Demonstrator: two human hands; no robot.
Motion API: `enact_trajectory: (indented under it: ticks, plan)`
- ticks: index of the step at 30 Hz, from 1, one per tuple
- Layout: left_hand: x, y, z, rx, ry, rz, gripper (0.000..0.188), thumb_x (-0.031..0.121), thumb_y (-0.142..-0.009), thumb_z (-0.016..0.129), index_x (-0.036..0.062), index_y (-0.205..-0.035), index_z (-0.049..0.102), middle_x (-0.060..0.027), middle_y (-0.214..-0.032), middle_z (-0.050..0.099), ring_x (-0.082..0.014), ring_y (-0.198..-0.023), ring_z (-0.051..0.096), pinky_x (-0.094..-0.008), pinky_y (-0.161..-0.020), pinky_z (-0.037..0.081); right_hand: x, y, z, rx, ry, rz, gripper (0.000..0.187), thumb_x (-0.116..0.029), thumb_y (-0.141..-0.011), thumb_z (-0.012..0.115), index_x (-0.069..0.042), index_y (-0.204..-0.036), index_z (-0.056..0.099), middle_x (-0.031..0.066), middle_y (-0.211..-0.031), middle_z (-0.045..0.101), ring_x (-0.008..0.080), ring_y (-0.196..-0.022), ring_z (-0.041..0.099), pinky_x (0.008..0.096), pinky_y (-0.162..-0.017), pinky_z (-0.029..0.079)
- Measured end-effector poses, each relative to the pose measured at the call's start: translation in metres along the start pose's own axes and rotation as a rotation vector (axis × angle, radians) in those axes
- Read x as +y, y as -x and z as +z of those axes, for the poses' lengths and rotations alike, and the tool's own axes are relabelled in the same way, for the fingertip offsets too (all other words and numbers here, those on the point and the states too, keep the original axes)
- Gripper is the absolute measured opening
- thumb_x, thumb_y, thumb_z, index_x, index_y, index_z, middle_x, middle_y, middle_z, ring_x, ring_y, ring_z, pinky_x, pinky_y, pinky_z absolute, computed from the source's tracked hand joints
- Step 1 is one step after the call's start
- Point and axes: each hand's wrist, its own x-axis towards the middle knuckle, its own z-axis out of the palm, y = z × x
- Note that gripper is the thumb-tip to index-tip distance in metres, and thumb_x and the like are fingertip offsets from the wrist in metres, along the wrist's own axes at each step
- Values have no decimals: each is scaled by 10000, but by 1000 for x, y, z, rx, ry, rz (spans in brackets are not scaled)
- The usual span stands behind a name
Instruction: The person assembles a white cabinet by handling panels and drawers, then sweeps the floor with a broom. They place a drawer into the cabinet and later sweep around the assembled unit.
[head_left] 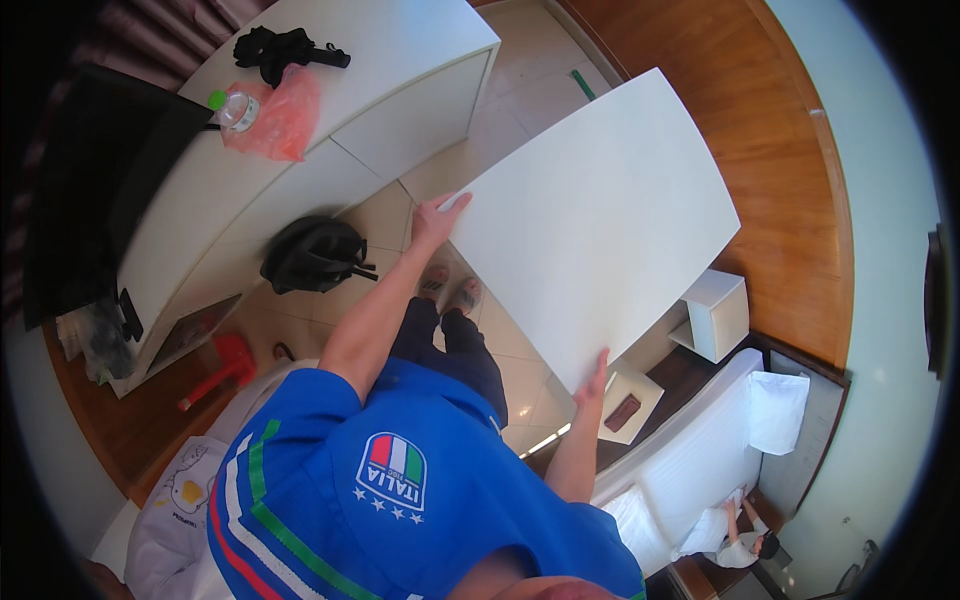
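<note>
A large white square board (600,220), like a tabletop, stretches out in front of me; whatever is beneath it is hidden. At its near left corner my left hand (436,220) is closed on the edge, thumb on top and fingers mostly out of sight below. My right hand (591,380) grips the near right corner, with its fingers largely hidden by the board. Both forearms reach forward from my blue shirt.
Left stands a long white cabinet (400,120) bearing a pink plastic bag (285,120), a clear bottle (238,112) and a black cloth item (285,52). A black bag (315,255) lies on the tiled floor. Right are a white cubby (716,315), a bed (690,450) and a person (740,545).
</note>
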Motion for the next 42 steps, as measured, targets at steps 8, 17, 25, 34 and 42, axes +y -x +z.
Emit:
enact_trajectory:
  ticks: [8, 17, 25, 34, 42]
  plan:
    - [-30, 13, -18, -20, 61, 37, 600, 613, -862, 720, 131, -1218, 751, -147, -1085, 768, -264, -1045, 726, -354, -919, 535, 29, 21, -9, -33, -53, 56, 831, -624, -988, 552, -24, -1535, 377, 144, -1545, 461, 331, -1407, 453, 471, -1179, 365]
    - [-69, 44, -43, -10, 77, 9, 645, 650, -831, 730, 133, -1215, 751, -157, -1105, 761, -300, -1075, 715, -368, -943, 527, 59, 51, -17, -78, -60, 73, 822, -616, -1004, 526, -19, -1545, 362, 156, -1559, 440, 337, -1419, 440, 483, -1179, 366]
    - [-87, 83, -66, 37, -50, -59, 662, 649, -848, 719, 108, -1229, 740, -170, -1168, 744, -294, -1125, 696, -368, -985, 506, 74, 83, -20, -21, -6, 93, 827, -614, -1004, 530, -19, -1553, 359, 148, -1577, 418, 313, -1441, 412, 455, -1195, 341]
    - [-111, 104, -85, -20, -16, -50, 700, 606, -889, 710, 34, -1294, 691, -153, -1242, 720, -241, -1148, 659, -346, -1012, 472, 103, 111, -20, 15, 30, 110, 864, -632, -983, 557, -8, -1550, 369, 159, -1585, 413, 299, -1457, 397, 417, -1204, 320]
    - [-147, 106, -99, 10, -29, -22, 675, 639, -871, 698, 95, -1268, 716, -179, -1213, 725, -319, -1155, 674, -382, -1010, 486, 116, 129, -16, -34, 19, 88, 846, -620, -992, 551, 1, -1540, 381, 168, -1554, 455, 309, -1419, 452, 426, -1182, 357]
